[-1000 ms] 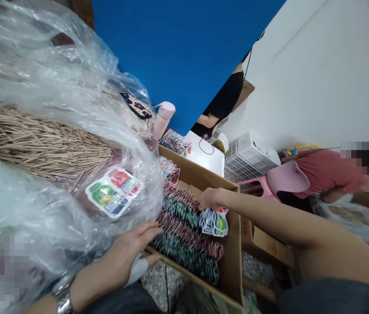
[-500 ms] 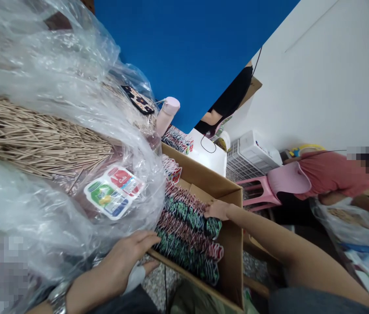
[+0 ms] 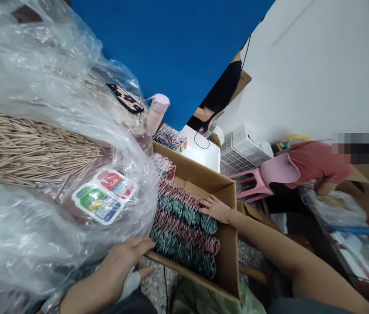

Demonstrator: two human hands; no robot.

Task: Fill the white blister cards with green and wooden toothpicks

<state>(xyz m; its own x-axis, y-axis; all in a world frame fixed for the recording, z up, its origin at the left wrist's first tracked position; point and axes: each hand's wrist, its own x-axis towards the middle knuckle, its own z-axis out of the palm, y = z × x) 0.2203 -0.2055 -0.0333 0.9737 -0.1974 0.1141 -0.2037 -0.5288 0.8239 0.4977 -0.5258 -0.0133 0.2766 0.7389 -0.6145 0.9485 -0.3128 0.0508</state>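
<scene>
Inside the cardboard box (image 3: 204, 174) stand rows of packed cards (image 3: 184, 233), some with red and some with green edges. My right hand (image 3: 215, 209) rests on the rows near the box's right side, palm down with its fingers spread. My left hand (image 3: 127, 257) is at the near left corner of the box, its fingers over the rim and its thumb apart below. Left of the box, a double card (image 3: 106, 196) with red and green halves lies on clear plastic (image 3: 138, 218). Many thin sticks (image 3: 37, 148) are heaped beside it.
A pink bottle (image 3: 157, 115) and a flower-patterned pouch (image 3: 125, 98) stand beyond the plastic. More cards (image 3: 170, 138) lie on a white surface (image 3: 204, 152). At the right are a pink chair (image 3: 274, 172), a white crate (image 3: 246, 148) and a person in a red shirt (image 3: 321, 165).
The whole view has shifted, so things sit further left. My right hand's fingers have spread out over the cards. My left hand remains at the box's rim.
</scene>
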